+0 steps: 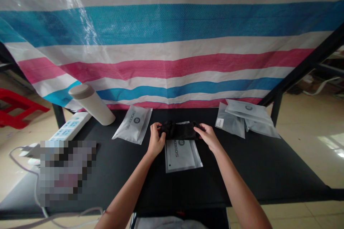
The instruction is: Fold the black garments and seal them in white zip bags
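Observation:
A folded piece of black fabric (181,131) is stretched level between my two hands; what kind of article it is, I cannot tell. My left hand (156,139) grips its left end, where the cloth is bunched, with the thumb on the near side. At the right end, my right hand (206,135) pinches the cloth between thumb and fingers. Beneath the fabric lies a frosted zip bag (182,155) with a dark logo and lettering, its upper part partly hidden by the cloth.
Left of my hands lies a filled frosted bag (134,123). A white bottle (92,105) leans near a power strip (71,127) with cables. Several frosted bags (248,114) are piled at right. A striped sheet (166,61) hangs behind the black table (263,171). A blurred patch covers something at left.

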`<action>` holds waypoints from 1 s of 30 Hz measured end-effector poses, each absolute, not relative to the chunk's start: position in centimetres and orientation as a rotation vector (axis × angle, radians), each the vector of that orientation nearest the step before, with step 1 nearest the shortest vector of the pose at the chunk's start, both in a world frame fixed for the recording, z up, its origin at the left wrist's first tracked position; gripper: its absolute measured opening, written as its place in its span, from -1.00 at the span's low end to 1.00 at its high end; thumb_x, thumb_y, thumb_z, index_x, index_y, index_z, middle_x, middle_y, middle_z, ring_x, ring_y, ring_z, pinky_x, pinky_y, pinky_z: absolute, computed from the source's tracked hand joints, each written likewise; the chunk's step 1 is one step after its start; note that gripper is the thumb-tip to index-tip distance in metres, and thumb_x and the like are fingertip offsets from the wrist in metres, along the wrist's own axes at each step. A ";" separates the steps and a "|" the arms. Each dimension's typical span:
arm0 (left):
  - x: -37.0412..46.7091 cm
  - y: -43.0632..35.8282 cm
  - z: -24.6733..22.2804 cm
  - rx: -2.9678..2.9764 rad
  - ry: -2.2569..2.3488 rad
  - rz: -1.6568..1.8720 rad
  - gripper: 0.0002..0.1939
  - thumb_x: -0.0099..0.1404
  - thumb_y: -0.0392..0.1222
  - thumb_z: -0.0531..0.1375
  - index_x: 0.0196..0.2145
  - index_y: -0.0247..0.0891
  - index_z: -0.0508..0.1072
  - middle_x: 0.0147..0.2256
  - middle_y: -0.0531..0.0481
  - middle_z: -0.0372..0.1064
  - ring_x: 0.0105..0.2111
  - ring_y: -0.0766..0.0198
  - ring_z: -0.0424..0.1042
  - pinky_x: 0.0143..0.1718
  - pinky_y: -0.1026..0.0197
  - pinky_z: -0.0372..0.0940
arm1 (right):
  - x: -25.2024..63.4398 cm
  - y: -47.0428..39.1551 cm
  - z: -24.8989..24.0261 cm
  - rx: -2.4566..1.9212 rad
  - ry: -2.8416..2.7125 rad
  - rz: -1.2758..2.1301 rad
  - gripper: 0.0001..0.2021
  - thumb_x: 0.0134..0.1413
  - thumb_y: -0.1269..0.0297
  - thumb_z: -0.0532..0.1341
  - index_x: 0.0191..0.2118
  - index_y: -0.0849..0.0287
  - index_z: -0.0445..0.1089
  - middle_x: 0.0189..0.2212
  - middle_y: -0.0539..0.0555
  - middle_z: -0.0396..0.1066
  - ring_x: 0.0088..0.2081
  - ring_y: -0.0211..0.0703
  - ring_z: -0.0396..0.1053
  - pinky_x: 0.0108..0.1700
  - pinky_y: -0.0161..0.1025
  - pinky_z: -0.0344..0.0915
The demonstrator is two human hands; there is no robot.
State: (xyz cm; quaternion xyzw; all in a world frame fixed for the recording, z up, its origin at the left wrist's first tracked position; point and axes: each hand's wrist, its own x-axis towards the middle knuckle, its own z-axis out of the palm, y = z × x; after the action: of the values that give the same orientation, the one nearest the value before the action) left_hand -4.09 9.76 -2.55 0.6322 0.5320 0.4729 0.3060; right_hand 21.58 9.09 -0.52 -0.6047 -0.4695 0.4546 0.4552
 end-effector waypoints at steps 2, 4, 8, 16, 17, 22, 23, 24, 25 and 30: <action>-4.2 9.6 -2.1 1.656 1.463 1.291 -0.68 0.30 -0.15 0.08 -0.01 -0.18 0.13 0.01 -0.15 0.09 -0.02 0.12 0.35 -0.17 0.09 0.37 | 21.6 9.1 -0.5 -1.493 -1.171 1.119 -0.62 -0.13 -0.07 0.29 -0.37 0.19 0.44 -0.49 0.02 0.40 -0.47 -0.17 0.31 -0.49 -0.31 0.18; -4.1 9.2 -1.4 1.730 1.533 1.301 -0.49 0.25 -0.04 0.18 0.08 -0.16 0.08 0.07 -0.18 0.06 0.03 0.06 0.32 -0.10 0.02 0.35 | 21.7 9.2 -0.6 -1.494 -1.215 1.025 -0.63 -0.11 -0.06 0.29 -0.42 0.20 0.46 -0.50 0.02 0.38 -0.45 -0.17 0.30 -0.45 -0.30 0.19; -3.8 8.7 -0.5 1.985 1.587 1.204 -0.09 0.01 -0.07 0.36 0.22 -0.16 -0.03 0.14 -0.23 -0.01 -0.01 0.03 0.34 -0.10 -0.01 0.37 | 22.1 9.4 -0.6 -1.470 -1.272 0.831 -0.64 -0.09 -0.07 0.28 -0.51 0.18 0.44 -0.54 -0.01 0.31 -0.44 -0.19 0.26 -0.40 -0.28 0.18; -5.0 9.3 -0.1 1.787 1.757 1.326 -0.42 0.20 -0.24 0.12 0.15 -0.19 0.04 -0.04 -0.11 0.19 -0.45 0.36 0.32 -0.35 0.15 0.38 | 23.4 9.8 -0.1 -1.452 -0.949 0.980 -0.64 -0.12 -0.11 0.24 -0.43 0.12 0.35 -0.62 -0.07 0.24 -0.59 -0.24 0.16 -0.61 -0.31 0.10; -5.3 9.4 -0.1 1.853 1.811 1.255 -0.44 0.18 -0.24 0.14 0.13 -0.20 0.10 -0.03 -0.14 0.19 -0.36 0.27 0.36 -0.27 0.09 0.39 | 23.7 9.9 -0.2 -1.461 -0.953 0.986 -0.65 -0.13 -0.09 0.24 -0.41 0.12 0.38 -0.60 -0.06 0.29 -0.58 -0.23 0.20 -0.60 -0.31 0.11; -6.0 10.0 -0.9 2.181 1.856 0.808 -0.43 0.09 -0.26 0.19 0.10 -0.24 0.26 0.01 -0.22 0.26 0.02 -0.13 0.26 0.00 -0.18 0.27 | 24.3 9.9 -0.9 -1.527 -1.137 0.937 -0.62 -0.12 0.03 0.23 -0.22 0.19 0.49 -0.38 0.08 0.50 -0.39 -0.08 0.40 -0.47 -0.27 0.25; -6.0 10.1 -1.1 2.188 1.846 0.785 -0.41 0.09 -0.27 0.19 0.11 -0.22 0.26 0.01 -0.21 0.28 0.02 -0.14 0.25 0.00 -0.19 0.27 | 24.3 10.0 -1.0 -1.531 -1.159 0.924 -0.62 -0.11 0.05 0.22 -0.22 0.20 0.49 -0.35 0.10 0.52 -0.36 -0.06 0.42 -0.44 -0.26 0.27; -5.9 10.2 -1.2 2.187 1.836 0.794 -0.41 0.08 -0.28 0.18 0.11 -0.21 0.26 0.02 -0.20 0.29 0.03 -0.14 0.24 0.00 -0.19 0.26 | 24.3 10.0 -1.2 -1.530 -1.173 0.913 -0.63 -0.10 0.06 0.21 -0.21 0.20 0.50 -0.33 0.12 0.53 -0.34 -0.04 0.43 -0.41 -0.24 0.29; -5.9 10.2 -1.2 2.182 1.826 0.833 -0.41 0.07 -0.30 0.18 0.10 -0.20 0.28 0.01 -0.19 0.31 0.03 -0.14 0.24 0.00 -0.19 0.26 | 24.3 10.1 -1.3 -1.529 -1.178 0.904 -0.64 -0.09 0.07 0.20 -0.22 0.20 0.50 -0.32 0.12 0.53 -0.32 -0.04 0.44 -0.39 -0.23 0.30; -6.0 10.2 -0.1 1.942 1.596 1.285 -0.49 0.07 -0.31 0.15 0.02 -0.19 0.31 -0.21 -0.07 0.39 -0.11 0.04 0.39 -0.02 -0.05 0.29 | 24.4 10.3 -1.2 -1.513 -1.134 0.867 -0.68 -0.14 0.10 0.21 -0.28 0.18 0.49 -0.36 0.08 0.52 -0.33 -0.06 0.43 -0.33 -0.22 0.30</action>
State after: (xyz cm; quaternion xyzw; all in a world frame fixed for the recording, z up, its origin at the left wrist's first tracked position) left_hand -5.97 10.22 -0.11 0.6792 0.5582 0.4495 0.1583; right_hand 24.36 10.26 -1.21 -0.6274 -0.4703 0.3593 0.5060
